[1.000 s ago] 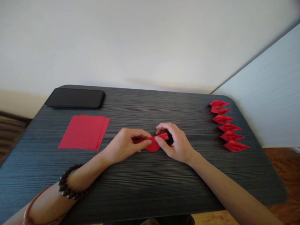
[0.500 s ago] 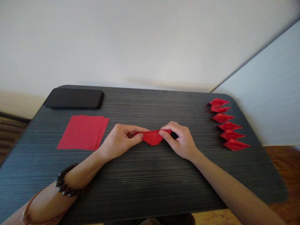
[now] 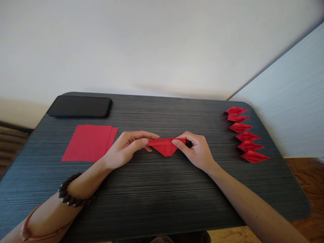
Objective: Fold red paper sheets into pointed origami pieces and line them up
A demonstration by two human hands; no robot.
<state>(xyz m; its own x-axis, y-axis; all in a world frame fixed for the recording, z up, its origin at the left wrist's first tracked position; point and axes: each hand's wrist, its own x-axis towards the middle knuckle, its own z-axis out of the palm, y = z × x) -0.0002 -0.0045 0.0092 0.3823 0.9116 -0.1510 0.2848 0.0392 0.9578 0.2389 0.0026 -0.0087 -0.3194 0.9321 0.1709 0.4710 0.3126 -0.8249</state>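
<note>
Between my hands is a folded piece of red paper (image 3: 165,148), with a straight folded band along its top and a blunt point facing me. My left hand (image 3: 126,146) pinches its left end between thumb and fingers. At the right end, my right hand (image 3: 196,148) grips the paper, its thumb lying on the front face. The fingers behind the paper are partly hidden.
A stack of red paper sheets (image 3: 86,143) lies left of my left hand. Behind it rests a black phone (image 3: 79,106). Several folded red paper boats (image 3: 248,136) line the right side of the dark table (image 3: 157,195). A wall (image 3: 162,47) stands behind.
My left hand has shifted slightly left and its thumb has moved toward the paper's left end, uncovering more of the folded band. My right hand keeps its grip nearly unmoved.
</note>
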